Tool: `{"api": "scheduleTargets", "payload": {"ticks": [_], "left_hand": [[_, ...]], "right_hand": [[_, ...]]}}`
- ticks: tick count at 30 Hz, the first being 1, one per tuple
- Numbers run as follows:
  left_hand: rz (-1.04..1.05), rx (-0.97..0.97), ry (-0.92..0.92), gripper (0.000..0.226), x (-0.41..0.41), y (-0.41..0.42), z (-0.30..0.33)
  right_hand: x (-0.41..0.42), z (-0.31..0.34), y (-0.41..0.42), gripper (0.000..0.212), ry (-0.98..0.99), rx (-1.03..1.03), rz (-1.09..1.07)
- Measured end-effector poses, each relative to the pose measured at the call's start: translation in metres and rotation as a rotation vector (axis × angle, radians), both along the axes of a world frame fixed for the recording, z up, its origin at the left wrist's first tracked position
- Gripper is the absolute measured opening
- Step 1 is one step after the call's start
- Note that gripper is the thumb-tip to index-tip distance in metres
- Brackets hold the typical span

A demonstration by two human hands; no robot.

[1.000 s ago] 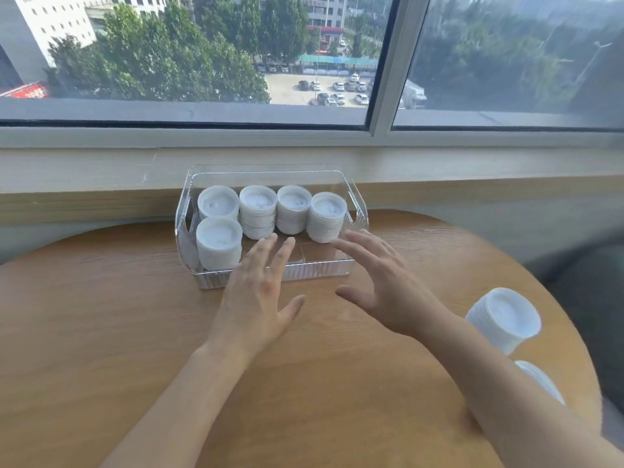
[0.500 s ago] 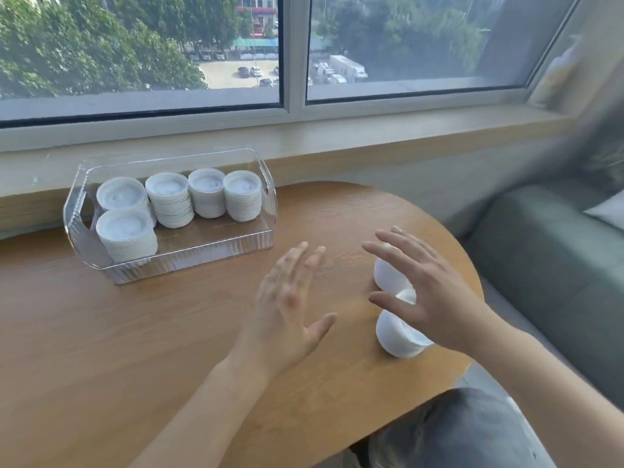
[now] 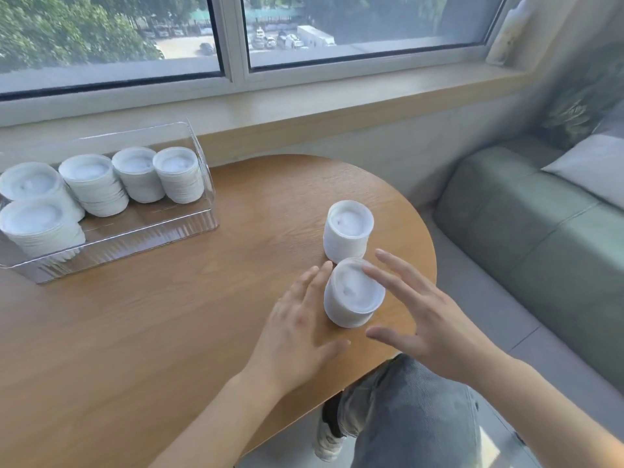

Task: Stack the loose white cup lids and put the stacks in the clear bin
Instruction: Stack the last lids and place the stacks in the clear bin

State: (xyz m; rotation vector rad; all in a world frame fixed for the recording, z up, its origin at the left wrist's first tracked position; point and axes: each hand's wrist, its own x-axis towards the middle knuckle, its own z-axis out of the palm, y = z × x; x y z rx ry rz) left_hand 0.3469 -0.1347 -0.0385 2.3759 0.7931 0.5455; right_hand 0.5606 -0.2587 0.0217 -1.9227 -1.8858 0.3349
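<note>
- Your left hand (image 3: pixel 297 332) and right hand (image 3: pixel 429 319) flank the near lid stack (image 3: pixel 353 293) on the table (image 3: pixel 152 332), fingers spread, gripping nothing;
- the clear bin (image 3: pixel 202 184) holds five stacks

A rounded wooden table (image 3: pixel 141 332) with a light oak grain carried everything. On its far left stood a clear ribbed plastic bin (image 3: pixel 135 243), its left end cut off by the frame edge and its floor resting flat on the wood near the window sill. Near the table's right edge stood two upright stacks of white plastic cup lids directly on the surface: a farther stack (image 3: pixel 347 231) and a nearer stack (image 3: pixel 353 293), just beside each other, apparently touching. Both stood well apart from the bin. A left hand (image 3: pixel 300 329) lay low over the tabletop just beside the nearer stack.
</note>
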Motion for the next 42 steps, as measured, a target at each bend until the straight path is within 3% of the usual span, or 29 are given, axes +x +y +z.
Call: {"api": "scheduleTargets", "payload": {"ticks": [7, 15, 27, 42], "left_hand": [[0.050, -0.112, -0.127, 0.128, 0.022, 0.001, -0.019], [0.069, -0.155, -0.191, 0.122, 0.020, 0.006, -0.020], [0.144, 0.059, -0.283, 0.113, -0.058, 0.050, 0.021], [0.419, 0.262, -0.305, 0.115, -0.180, 0.141, 0.068]], "right_hand": [[0.001, -0.022, 0.008, 0.070, 0.018, 0.013, 0.012], [-0.004, -0.025, 0.015, 0.065, 0.010, 0.056, -0.009], [-0.064, 0.017, 0.081, 0.063, 0.020, 0.138, 0.136], [-0.183, 0.066, 0.224, 0.063, 0.057, 0.197, 0.333]]}}
